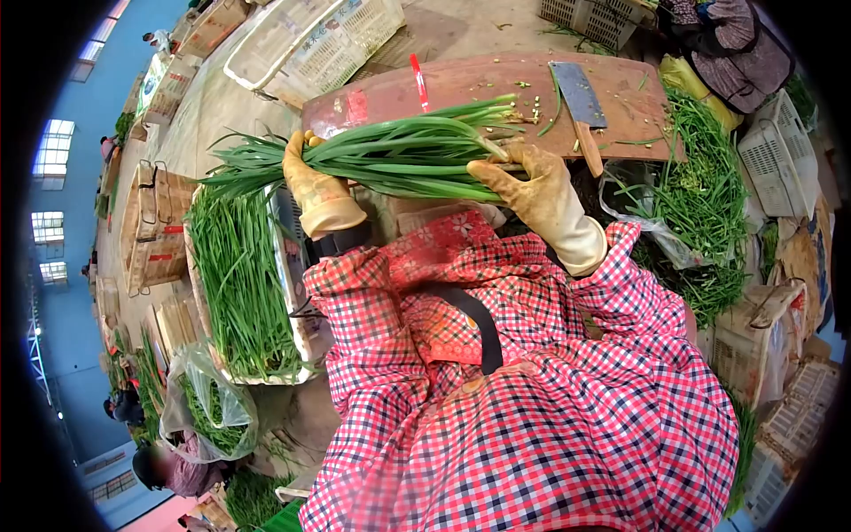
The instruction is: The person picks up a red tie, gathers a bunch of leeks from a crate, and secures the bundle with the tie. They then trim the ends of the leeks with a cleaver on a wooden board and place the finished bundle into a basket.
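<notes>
A thick bunch of long green leafy stalks (399, 155) lies crosswise between my two gloved hands, above the near edge of a reddish board (461, 84). My left hand (321, 184), in a stained yellowish glove, is wrapped round the leafy part. At the pale stem end, my right hand (529, 182) grips the bunch between thumb and fingers. A cleaver (579, 96) with a wooden handle rests on the board to the right, among small trimmings. Beyond the bunch, a red strip (418, 82) lies on the board.
At the left stands a crate (304, 355) full of green stalks, with a wooden box (146, 226) beyond it. A heap of loose greens (700, 195) lies right of the board. White plastic crates (324, 53) stand behind. Another person (731, 49) sits at the upper right.
</notes>
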The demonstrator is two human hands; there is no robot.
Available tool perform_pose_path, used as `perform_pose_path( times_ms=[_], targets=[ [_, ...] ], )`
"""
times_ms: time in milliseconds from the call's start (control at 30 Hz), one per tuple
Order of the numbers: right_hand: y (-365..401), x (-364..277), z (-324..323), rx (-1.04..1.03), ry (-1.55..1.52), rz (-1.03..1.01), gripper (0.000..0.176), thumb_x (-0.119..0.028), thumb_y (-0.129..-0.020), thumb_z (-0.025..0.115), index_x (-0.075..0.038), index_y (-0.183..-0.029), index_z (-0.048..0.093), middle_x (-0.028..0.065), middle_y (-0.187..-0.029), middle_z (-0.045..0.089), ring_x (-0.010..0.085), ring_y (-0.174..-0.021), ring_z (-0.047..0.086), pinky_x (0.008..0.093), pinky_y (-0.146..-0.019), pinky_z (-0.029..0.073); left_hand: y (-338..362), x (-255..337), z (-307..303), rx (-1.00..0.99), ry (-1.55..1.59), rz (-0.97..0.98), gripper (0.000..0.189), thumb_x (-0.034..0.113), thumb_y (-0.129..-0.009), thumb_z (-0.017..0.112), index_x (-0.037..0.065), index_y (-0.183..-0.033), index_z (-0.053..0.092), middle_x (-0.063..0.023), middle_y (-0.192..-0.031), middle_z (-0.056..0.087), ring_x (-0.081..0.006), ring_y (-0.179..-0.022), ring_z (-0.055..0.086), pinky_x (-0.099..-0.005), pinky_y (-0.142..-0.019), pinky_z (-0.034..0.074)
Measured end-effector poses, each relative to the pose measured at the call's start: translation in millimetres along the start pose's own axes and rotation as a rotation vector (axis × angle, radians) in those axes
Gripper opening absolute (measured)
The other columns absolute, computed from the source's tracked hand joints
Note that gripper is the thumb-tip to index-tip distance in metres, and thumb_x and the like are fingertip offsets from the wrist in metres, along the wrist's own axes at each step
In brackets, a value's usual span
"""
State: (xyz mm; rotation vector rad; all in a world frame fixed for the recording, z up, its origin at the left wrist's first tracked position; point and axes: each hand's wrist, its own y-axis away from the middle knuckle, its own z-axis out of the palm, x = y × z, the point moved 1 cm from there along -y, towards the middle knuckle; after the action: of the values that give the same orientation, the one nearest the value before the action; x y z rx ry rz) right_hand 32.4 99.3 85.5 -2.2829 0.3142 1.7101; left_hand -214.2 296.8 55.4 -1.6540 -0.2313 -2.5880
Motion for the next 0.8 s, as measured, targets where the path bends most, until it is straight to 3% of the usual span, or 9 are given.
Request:
perform_pose_path(
  times_ms=[133, 267, 300, 367, 433, 500, 633, 700, 800],
  targets=[
    [11, -1, -8, -0.117, 0.327, -0.316, 0.030, -0.033, -0.091, 0.066, -0.005, -0.080, 0.066, 0.0102, -0.067, 0.062, 0.0248, -0.060, 0.062, 0.0354, -0.055, 0.046, -4, -5, 0, 0.005, -0.093, -0.020, 0.036, 0.024, -0.099, 0.047, 0.004, -0.129, 0.047, -0.0076, -0.110, 0.062, -0.0188, -0.083, 0.061, -0.0305, -0.062, 0.050],
    [39, 16, -28, -0.032, 0.735, -0.593, 0.017, -0.024, -0.090, 0.065, -0.008, -0.082, 0.064, 0.0086, -0.065, 0.058, 0.0258, -0.058, 0.058, 0.0369, -0.055, 0.045, -8, -19, 10, 0.034, 0.101, -0.263, 0.035, 0.036, -0.096, 0.050, 0.010, -0.119, 0.053, -0.0013, -0.106, 0.062, -0.0164, -0.080, 0.061, -0.0309, -0.063, 0.047],
    [44, 20, -34, 0.051, 0.627, -0.696, 0.016, -0.021, -0.090, 0.065, -0.008, -0.081, 0.063, 0.0086, -0.067, 0.060, 0.0263, -0.059, 0.059, 0.0362, -0.056, 0.046, -9, -22, 9, 0.030, 0.110, -0.264, 0.034, 0.036, -0.096, 0.050, 0.010, -0.118, 0.054, -0.0005, -0.105, 0.062, -0.0159, -0.080, 0.060, -0.0311, -0.064, 0.048],
    [54, 25, -55, 0.090, 0.675, -0.682, 0.016, -0.020, -0.091, 0.064, -0.007, -0.083, 0.064, 0.0082, -0.067, 0.060, 0.0263, -0.061, 0.059, 0.0362, -0.057, 0.046, -11, -31, 5, 0.005, 0.101, -0.223, 0.032, 0.036, -0.096, 0.050, 0.011, -0.116, 0.055, 0.0006, -0.103, 0.061, -0.0150, -0.080, 0.060, -0.0318, -0.065, 0.049],
    [62, 21, -77, 0.205, 0.487, -0.286, 0.013, -0.017, -0.092, 0.064, -0.005, -0.087, 0.064, 0.0080, -0.069, 0.061, 0.0253, -0.063, 0.060, 0.0360, -0.058, 0.048, -15, -34, 4, -0.036, 0.070, -0.136, 0.030, 0.035, -0.097, 0.050, 0.012, -0.115, 0.057, 0.0015, -0.101, 0.060, -0.0142, -0.081, 0.059, -0.0329, -0.067, 0.050],
    [48, 10, -88, 0.297, 0.534, -0.503, 0.010, -0.011, -0.091, 0.066, -0.003, -0.097, 0.065, 0.0100, -0.079, 0.066, 0.0264, -0.068, 0.063, 0.0352, -0.061, 0.050, -14, -27, 3, -0.009, -0.015, -0.101, 0.032, 0.033, -0.098, 0.049, 0.012, -0.121, 0.055, 0.0000, -0.106, 0.061, -0.0146, -0.088, 0.059, -0.0337, -0.076, 0.052],
    [9, -21, -41, 0.231, 0.658, -0.735, 0.031, -0.027, -0.088, 0.068, -0.006, -0.110, 0.064, 0.0099, -0.088, 0.066, 0.0252, -0.083, 0.063, 0.0388, -0.075, 0.050, 10, 0, 28, 0.013, -0.053, -0.121, 0.036, 0.026, -0.097, 0.050, 0.010, -0.129, 0.049, -0.0022, -0.114, 0.060, -0.0132, -0.097, 0.058, -0.0312, -0.082, 0.050],
    [-8, -1, -20, -0.038, 1.136, -0.559, 0.026, -0.037, -0.088, 0.064, -0.011, -0.092, 0.065, 0.0055, -0.079, 0.064, 0.0207, -0.079, 0.063, 0.0359, -0.066, 0.045, -5, -12, 12, -0.030, -0.111, -0.075, 0.038, 0.026, -0.097, 0.051, 0.011, -0.132, 0.047, -0.0028, -0.117, 0.058, -0.0139, -0.097, 0.058, -0.0297, -0.079, 0.049],
    [-6, -9, -14, -0.105, 1.171, -0.685, 0.024, -0.035, -0.087, 0.061, -0.015, -0.074, 0.065, 0.0014, -0.069, 0.064, 0.0205, -0.070, 0.064, 0.0369, -0.061, 0.043, -13, -13, -2, -0.052, -0.103, -0.060, 0.040, 0.025, -0.097, 0.050, 0.013, -0.134, 0.045, -0.0037, -0.121, 0.057, -0.0149, -0.096, 0.058, -0.0285, -0.073, 0.049]
  ],
)
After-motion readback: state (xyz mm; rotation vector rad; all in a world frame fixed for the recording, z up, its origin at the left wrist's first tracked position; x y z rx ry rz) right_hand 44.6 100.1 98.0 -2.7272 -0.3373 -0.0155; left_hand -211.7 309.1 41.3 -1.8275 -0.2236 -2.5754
